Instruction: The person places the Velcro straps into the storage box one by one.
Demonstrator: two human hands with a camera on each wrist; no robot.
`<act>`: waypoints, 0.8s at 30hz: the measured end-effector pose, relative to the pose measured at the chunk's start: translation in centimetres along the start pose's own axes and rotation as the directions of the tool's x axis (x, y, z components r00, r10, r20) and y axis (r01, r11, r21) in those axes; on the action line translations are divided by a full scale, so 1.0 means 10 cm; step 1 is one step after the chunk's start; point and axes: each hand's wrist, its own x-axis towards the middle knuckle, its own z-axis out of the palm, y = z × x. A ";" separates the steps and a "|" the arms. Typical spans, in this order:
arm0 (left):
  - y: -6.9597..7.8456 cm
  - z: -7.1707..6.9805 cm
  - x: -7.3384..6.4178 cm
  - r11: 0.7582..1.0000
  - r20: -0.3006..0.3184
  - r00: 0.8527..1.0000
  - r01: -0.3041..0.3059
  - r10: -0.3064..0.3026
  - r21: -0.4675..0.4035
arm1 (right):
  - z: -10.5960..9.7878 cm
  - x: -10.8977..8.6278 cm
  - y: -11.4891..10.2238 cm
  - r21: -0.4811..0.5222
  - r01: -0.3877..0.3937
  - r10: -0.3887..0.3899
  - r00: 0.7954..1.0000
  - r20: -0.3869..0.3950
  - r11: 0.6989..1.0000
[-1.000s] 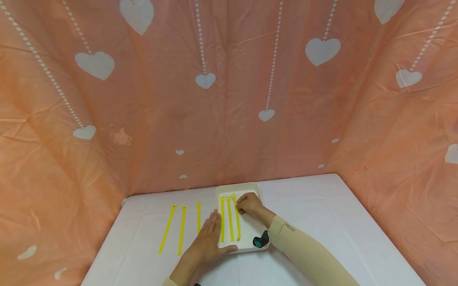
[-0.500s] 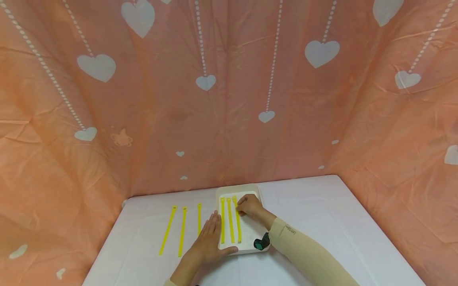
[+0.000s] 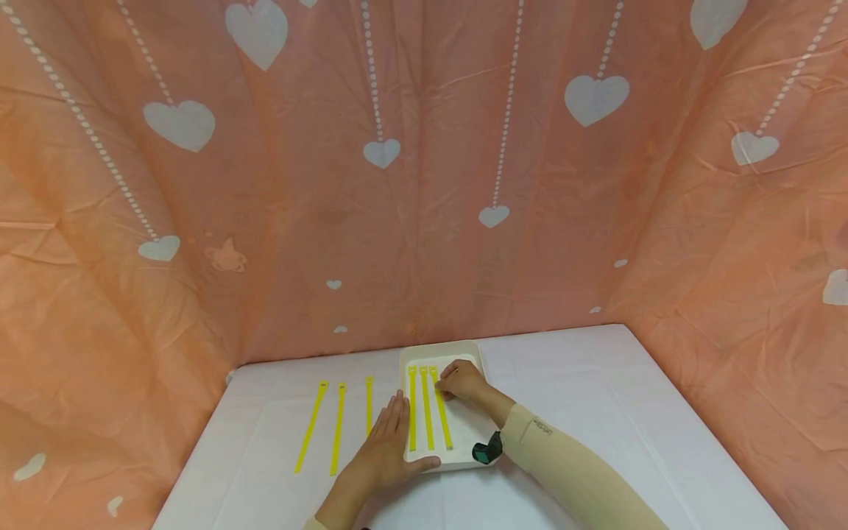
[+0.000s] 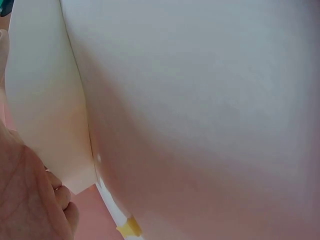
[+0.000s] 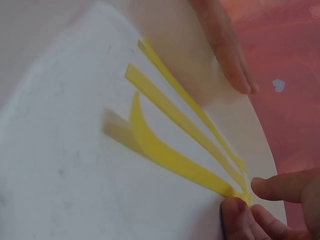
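A shallow white tray (image 3: pixel 472 427) holds three yellow cable straps with slotted heads, lying side by side. My right hand (image 3: pixel 464 381) pinches the rightmost strap (image 3: pixel 444 423) close to its head. In the right wrist view this strap (image 5: pixel 175 166) bows, its free tail curling up over its shadow, while the middle strap (image 5: pixel 172 110) lies straighter beside it. Fingers straight, my left hand (image 3: pixel 384 445) rests along the tray's left side, with its thumb at the front rim. The left wrist view has part of that palm (image 4: pixel 27 190) against the tray's outer wall (image 4: pixel 47 100).
Left of the tray, three more yellow straps lie spaced out on the white table (image 3: pixel 563 383): a far-left strap (image 3: pixel 311 427), a second strap (image 3: pixel 338 430), and another strap (image 3: pixel 369 405) partly behind the left hand. A peach curtain (image 3: pixel 424 280) with hearts surrounds the table.
The held strap's head has swung left, nearer the middle strap, and its tail end has shifted right, so it slants more. The left hand stays in place.
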 end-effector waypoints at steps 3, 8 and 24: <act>-0.01 0.01 0.00 1.000 -0.001 1.000 -0.002 0.002 -0.002 | -0.01 -0.03 -0.02 -0.034 0.002 -0.002 1.000 0.013 0.999; 0.00 0.01 0.00 1.000 0.004 1.000 -0.001 0.001 -0.002 | -0.08 -0.10 -0.07 -0.147 0.035 -0.028 0.998 0.050 0.989; -0.01 0.00 0.01 1.000 0.010 1.000 0.007 -0.007 -0.017 | -0.37 -0.35 -0.09 -0.284 0.331 -0.319 0.943 0.090 0.900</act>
